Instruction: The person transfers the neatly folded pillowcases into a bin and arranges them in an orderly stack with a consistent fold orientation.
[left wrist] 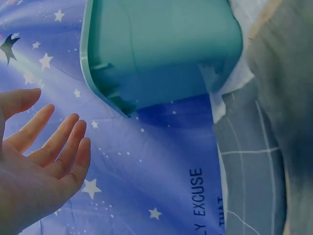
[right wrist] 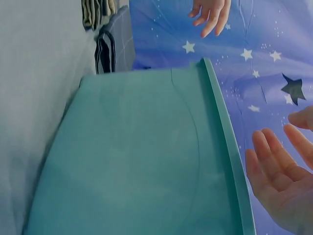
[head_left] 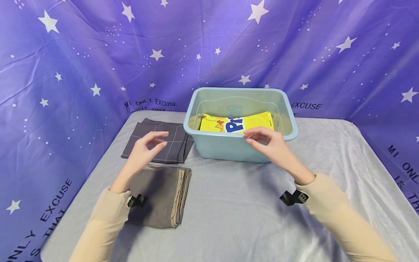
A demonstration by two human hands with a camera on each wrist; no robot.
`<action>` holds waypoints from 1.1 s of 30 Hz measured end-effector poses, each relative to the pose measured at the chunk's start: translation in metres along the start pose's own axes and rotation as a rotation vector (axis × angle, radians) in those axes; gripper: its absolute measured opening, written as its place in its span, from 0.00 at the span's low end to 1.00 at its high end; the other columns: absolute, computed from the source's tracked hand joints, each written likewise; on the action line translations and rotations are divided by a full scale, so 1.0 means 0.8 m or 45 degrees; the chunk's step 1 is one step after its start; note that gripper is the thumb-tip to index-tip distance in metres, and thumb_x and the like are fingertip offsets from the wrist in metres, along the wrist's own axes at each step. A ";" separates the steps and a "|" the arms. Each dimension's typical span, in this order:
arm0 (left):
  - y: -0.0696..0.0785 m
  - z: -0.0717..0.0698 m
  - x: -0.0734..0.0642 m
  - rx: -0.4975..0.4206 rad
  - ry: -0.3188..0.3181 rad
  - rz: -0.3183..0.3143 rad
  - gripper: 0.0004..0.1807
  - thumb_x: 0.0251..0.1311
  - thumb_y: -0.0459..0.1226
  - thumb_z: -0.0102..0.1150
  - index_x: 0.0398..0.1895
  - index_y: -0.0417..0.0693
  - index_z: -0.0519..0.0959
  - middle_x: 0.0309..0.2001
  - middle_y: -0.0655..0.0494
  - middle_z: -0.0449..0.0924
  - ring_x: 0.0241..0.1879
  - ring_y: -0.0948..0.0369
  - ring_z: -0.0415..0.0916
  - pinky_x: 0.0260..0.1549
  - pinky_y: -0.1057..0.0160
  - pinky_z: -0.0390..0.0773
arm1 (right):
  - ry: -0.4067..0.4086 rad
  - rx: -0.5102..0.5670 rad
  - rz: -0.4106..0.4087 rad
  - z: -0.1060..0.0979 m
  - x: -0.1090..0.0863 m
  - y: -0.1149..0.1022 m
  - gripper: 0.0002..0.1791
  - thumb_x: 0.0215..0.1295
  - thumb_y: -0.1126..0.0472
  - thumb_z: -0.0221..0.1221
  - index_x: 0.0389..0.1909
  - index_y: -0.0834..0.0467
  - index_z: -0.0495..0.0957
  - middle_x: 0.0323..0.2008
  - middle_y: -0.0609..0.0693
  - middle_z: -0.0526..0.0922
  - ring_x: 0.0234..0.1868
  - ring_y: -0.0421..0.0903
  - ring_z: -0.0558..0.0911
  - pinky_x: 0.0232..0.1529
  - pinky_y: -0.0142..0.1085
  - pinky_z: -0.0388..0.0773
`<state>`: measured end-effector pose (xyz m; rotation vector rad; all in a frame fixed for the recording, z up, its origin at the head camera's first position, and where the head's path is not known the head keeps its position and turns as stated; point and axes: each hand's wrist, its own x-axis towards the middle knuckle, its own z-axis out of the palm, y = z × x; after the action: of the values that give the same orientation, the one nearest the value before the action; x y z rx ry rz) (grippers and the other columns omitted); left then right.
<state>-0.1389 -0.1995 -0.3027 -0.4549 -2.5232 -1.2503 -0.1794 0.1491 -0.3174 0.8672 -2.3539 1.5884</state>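
Observation:
A light blue plastic bin (head_left: pixel 229 147) stands at the back of the table, with a folded yellow cloth (head_left: pixel 255 122) bearing blue lettering inside it. My right hand (head_left: pixel 270 142) hovers by the bin's front rim, fingers loosely bent and nothing in them. To the left, my left hand (head_left: pixel 145 147) is held in the air, also bare, thumb and fingers apart. Behind it in the head view lies a folded dark grey cloth (head_left: pixel 175 142) with thin white lines. Nearer the front is a folded brown-grey cloth (head_left: pixel 157 200) with tan edges, partly covered by my left forearm.
A grey velvety cover (head_left: pixel 229 211) spreads over the table. Purple fabric (head_left: pixel 203 40) with white stars and lettering hangs behind and along both sides. A small black camera (head_left: pixel 294 197) sits on each wrist.

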 end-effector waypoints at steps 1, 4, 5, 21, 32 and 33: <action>-0.003 0.000 -0.002 0.004 0.003 -0.004 0.16 0.54 0.28 0.55 0.48 0.36 0.74 0.45 0.43 0.76 0.37 0.66 0.72 0.33 0.73 0.69 | -0.013 0.003 0.003 0.003 -0.001 -0.001 0.12 0.55 0.67 0.58 0.41 0.64 0.77 0.39 0.55 0.80 0.38 0.36 0.78 0.41 0.27 0.73; -0.019 -0.001 -0.008 -0.015 0.013 -0.018 0.16 0.54 0.28 0.55 0.48 0.37 0.74 0.45 0.44 0.76 0.37 0.68 0.71 0.33 0.71 0.69 | -0.048 0.014 0.014 0.011 -0.003 -0.002 0.12 0.56 0.66 0.58 0.42 0.63 0.77 0.39 0.54 0.80 0.39 0.36 0.77 0.42 0.28 0.73; -0.027 0.000 -0.010 -0.027 0.017 -0.021 0.16 0.54 0.28 0.55 0.48 0.38 0.74 0.44 0.44 0.76 0.37 0.69 0.71 0.34 0.71 0.69 | -0.056 0.015 0.014 0.014 -0.003 -0.003 0.12 0.56 0.66 0.58 0.42 0.63 0.77 0.39 0.54 0.80 0.39 0.37 0.77 0.42 0.28 0.73; -0.080 -0.005 -0.032 0.008 0.069 -0.013 0.15 0.54 0.30 0.56 0.47 0.40 0.75 0.45 0.47 0.77 0.36 0.76 0.71 0.35 0.76 0.69 | -0.172 0.105 0.133 0.056 -0.007 -0.021 0.13 0.56 0.71 0.55 0.43 0.70 0.75 0.40 0.59 0.79 0.38 0.48 0.78 0.41 0.34 0.74; -0.064 -0.014 -0.046 -0.058 0.120 -0.009 0.14 0.51 0.22 0.54 0.44 0.29 0.74 0.42 0.35 0.75 0.35 0.75 0.71 0.33 0.77 0.69 | -0.191 0.225 0.158 0.094 -0.006 0.029 0.13 0.57 0.66 0.57 0.43 0.64 0.76 0.39 0.56 0.79 0.38 0.45 0.78 0.41 0.35 0.75; -0.063 -0.015 -0.047 -0.061 0.124 -0.008 0.14 0.50 0.21 0.53 0.43 0.28 0.74 0.42 0.34 0.74 0.35 0.75 0.71 0.33 0.78 0.69 | -0.193 0.233 0.159 0.097 -0.006 0.030 0.12 0.57 0.66 0.57 0.43 0.64 0.76 0.39 0.56 0.79 0.38 0.46 0.79 0.41 0.35 0.75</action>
<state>-0.1233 -0.2439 -0.3463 -0.3872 -2.4201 -1.3050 -0.1754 0.0877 -0.3714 0.9231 -2.4368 1.8741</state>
